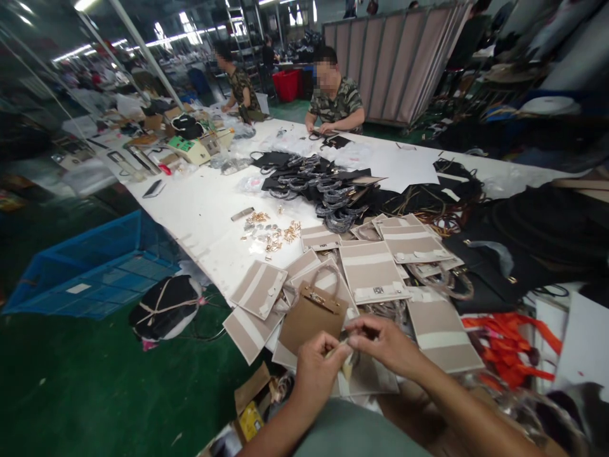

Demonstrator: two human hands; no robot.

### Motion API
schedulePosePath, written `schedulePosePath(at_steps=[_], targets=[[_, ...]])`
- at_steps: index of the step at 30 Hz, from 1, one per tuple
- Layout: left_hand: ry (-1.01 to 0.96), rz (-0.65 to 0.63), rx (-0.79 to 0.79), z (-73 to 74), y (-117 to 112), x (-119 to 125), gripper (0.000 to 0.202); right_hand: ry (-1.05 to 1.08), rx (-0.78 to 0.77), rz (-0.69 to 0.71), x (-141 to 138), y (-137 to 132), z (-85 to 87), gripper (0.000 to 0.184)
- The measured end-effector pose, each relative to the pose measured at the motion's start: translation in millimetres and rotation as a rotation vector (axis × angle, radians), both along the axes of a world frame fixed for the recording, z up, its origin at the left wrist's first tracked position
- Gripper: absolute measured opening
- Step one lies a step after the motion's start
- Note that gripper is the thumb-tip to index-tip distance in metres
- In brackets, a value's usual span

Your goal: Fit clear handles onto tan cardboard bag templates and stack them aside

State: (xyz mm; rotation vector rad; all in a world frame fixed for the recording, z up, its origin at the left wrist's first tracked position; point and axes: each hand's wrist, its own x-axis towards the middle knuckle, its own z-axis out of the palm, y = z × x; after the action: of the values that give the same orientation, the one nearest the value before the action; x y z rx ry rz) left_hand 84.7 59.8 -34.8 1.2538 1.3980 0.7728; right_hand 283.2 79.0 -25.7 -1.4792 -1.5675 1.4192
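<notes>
At the near edge of the white table (200, 209), both forearms stretched in from the near side, angled toward each other. Left hand (316, 371) curled knuckles-up, thumb and forefinger pinched shut on a small pale piece (349, 363). Right hand (383, 346) meeting it from the right, back of the hand up, wrist slightly bent, fingertips closed on the same piece; too small to tell what kind. Held between both hands, just above a beige panel (371, 379), just near of a brown flap (309, 320) with a gold clasp (316, 298). More striped beige panels (371, 270) fanned out left, right and beyond. Farther left, a scatter of gold fittings (273, 235); farther still, a heap of black handles (328, 190). To the right, orange straps (511, 352). On the green floor to the left, a blue crate (95, 266). At the far end, a seated person in a camouflage shirt (335, 101), hands on the table, and a second person (240, 86) farther left.
</notes>
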Motion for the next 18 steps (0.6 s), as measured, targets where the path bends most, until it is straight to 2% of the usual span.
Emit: schedulePosePath(at_steps=[2, 4, 6, 8, 10, 12, 14, 16, 18], targets=[[-0.004, -0.029, -0.004, 2.3, -2, 3, 0.027, 0.027, 0.011, 0.027, -7, -12, 13.0, 0.027], [-0.008, -0.075, -0.002, 5.2, -4, 6, 0.02, 0.013, 0.037, -0.003, -8, -19, 19.2, 0.03], [-0.029, -0.147, 0.02, 8.3, -6, 9, 0.007, -0.023, 0.076, -0.057, -6, -22, 21.0, 0.03], [-0.05, -0.227, 0.057, 11.4, -8, 10, 0.017, -0.065, 0.118, -0.105, -1, -26, 20.8, 0.03], [-0.024, -0.274, 0.085, 14.1, -10, 12, 0.015, -0.107, 0.149, -0.119, 3, -29, 19.7, 0.031], [0.057, -0.269, 0.117, 15.6, -10, 13, 0.004, -0.152, 0.179, -0.099, 7, -33, 18.0, 0.031], [0.1, -0.251, 0.163, 14.7, -8, 14, 0.013, -0.214, 0.21, -0.075, 11, -36, 16.0, 0.028], [0.069, -0.25, 0.19, 11.2, -6, 15, 0.018, -0.29, 0.245, -0.071, 14, -36, 15.1, 0.017], [0.047, -0.261, 0.157, 6.4, -4, 16, 0.017, -0.334, 0.301, -0.042, 16, -34, 16.9, 0.028]])
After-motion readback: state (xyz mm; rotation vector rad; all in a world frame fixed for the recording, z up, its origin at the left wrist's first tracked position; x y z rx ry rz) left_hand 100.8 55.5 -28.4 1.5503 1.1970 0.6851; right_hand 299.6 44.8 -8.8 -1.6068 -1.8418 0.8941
